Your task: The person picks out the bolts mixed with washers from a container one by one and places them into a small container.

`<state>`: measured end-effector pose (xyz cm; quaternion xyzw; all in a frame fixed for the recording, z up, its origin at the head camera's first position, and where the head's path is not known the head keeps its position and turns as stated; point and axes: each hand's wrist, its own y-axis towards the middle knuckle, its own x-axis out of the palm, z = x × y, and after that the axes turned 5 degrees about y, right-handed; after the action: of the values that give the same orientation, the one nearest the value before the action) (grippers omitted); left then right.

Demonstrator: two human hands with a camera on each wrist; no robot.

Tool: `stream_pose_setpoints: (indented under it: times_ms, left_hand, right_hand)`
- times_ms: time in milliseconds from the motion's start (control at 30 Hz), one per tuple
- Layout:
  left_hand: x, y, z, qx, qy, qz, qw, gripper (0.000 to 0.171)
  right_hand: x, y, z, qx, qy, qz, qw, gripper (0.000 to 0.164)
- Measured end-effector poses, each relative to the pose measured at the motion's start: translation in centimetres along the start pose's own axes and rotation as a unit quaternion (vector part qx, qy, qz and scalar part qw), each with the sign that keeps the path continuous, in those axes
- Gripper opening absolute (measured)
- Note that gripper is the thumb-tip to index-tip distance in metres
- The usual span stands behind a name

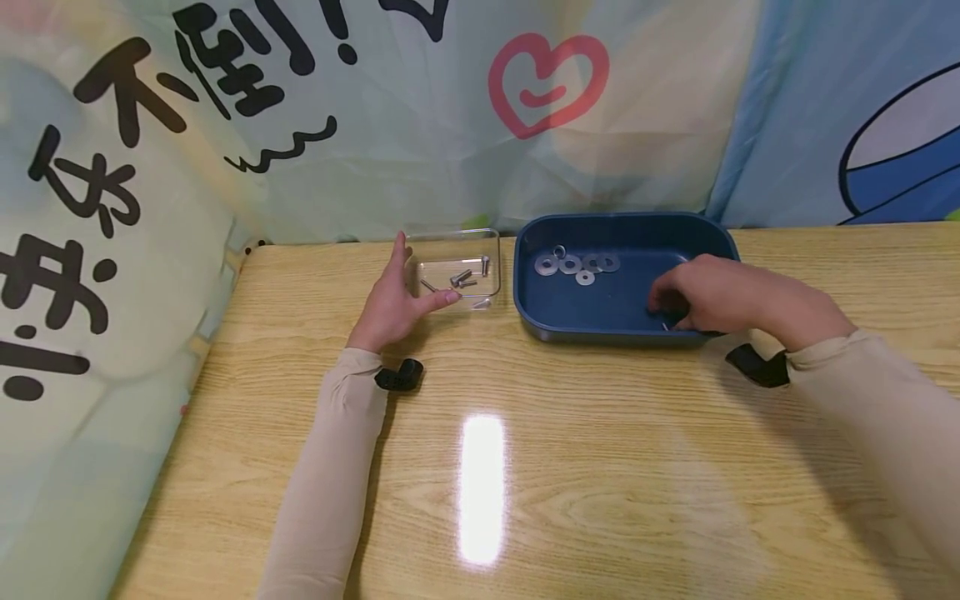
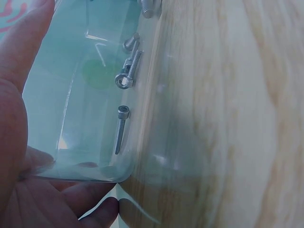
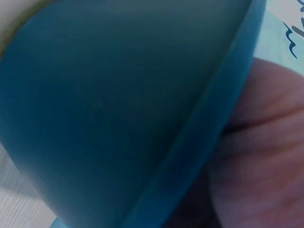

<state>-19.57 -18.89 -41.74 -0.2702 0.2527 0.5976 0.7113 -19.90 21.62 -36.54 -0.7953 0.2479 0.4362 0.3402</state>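
Note:
My left hand (image 1: 393, 302) holds the left end of a clear plastic box (image 1: 497, 250), thumb along the front edge and fingers at the far left side. Several metal screws (image 1: 461, 277) lie loose inside it. In the left wrist view, a socket-head screw (image 2: 121, 128) shows through the clear wall, with curled fingers (image 2: 90, 199) around the box's end. My right hand (image 1: 716, 292) reaches over the front right rim of a dark blue tray (image 1: 585, 315), fingers curled down inside. A small metal glint shows by those fingertips; I cannot tell whether they pinch it.
Several flat washers (image 1: 570, 264) and a small ring (image 1: 558, 250) lie at the left inside the blue tray. A printed cloth (image 1: 420, 183) hangs behind and left of the wooden table (image 1: 585, 467). The blue tray's wall (image 3: 118, 104) fills most of the right wrist view.

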Motion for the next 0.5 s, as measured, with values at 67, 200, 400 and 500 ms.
stream_pose_setpoints:
  times_ms: [67, 200, 400, 500]
  left_hand:
    - [0.0, 0.04, -0.03, 0.001, 0.001, 0.0, 1.0, 0.122]
    - [0.0, 0.08, -0.02, 0.0, 0.004, -0.001, 1.0, 0.122]
    - [-0.08, 0.13, 0.11, 0.0, 0.01, 0.001, 1.0, 0.123]
    - [-0.05, 0.22, 0.03, -0.002, 0.012, 0.002, 0.9999, 0.123]
  right_hand:
    - [-0.08, 0.06, 0.04, 0.006, -0.003, -0.008, 1.0, 0.03]
    - [0.01, 0.06, 0.16, 0.016, -0.011, -0.013, 1.0, 0.025]
    - [0.13, 0.13, 0.35, 0.023, -0.009, -0.023, 0.999, 0.025]
    - [0.15, 0.18, 0.38, 0.026, -0.008, -0.029, 0.999, 0.029]
